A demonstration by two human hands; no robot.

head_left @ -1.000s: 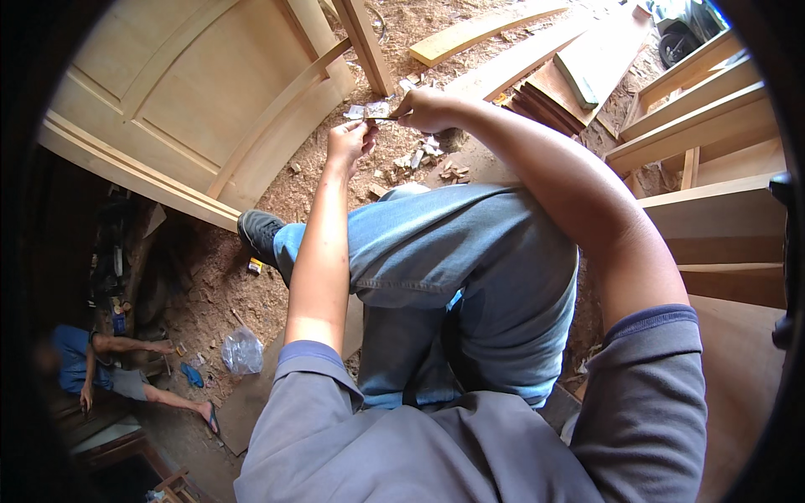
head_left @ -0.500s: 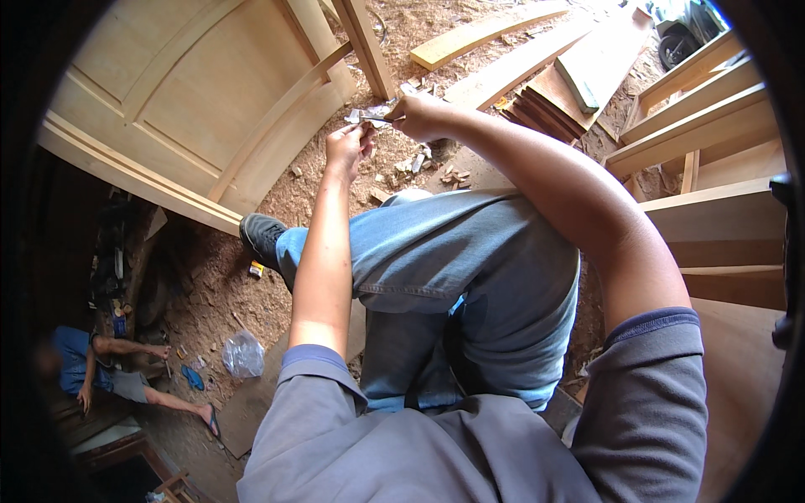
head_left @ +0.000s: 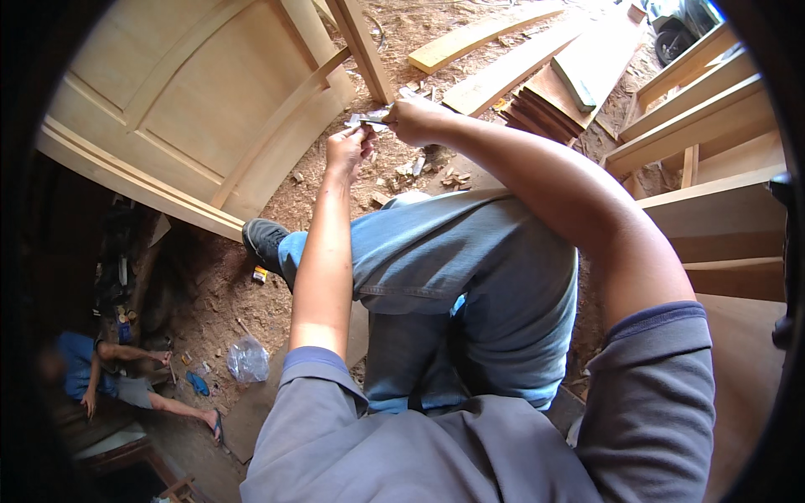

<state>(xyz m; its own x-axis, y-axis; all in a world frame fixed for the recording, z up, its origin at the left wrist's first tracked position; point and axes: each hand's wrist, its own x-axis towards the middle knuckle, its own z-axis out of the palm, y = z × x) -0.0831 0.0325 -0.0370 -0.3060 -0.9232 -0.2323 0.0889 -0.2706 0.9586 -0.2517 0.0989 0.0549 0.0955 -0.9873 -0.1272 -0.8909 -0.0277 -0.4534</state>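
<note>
Head view: thin grey tool [head_left: 374, 122] approx. 12 o'clock, R hand [head_left: 417, 120] clasping it; L hand [head_left: 348, 149] curled at other end, can't tell on what. Best w/ light pressure, angled off L hand. Door panel [head_left: 218, 92] 10 o'clock.

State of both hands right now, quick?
Left hand: closed, fingertips at the tool's far end; what it pinches, if anything, is too small to tell.
Right hand: closed, holding a thin tool.

No writing can be read anywhere here
</note>
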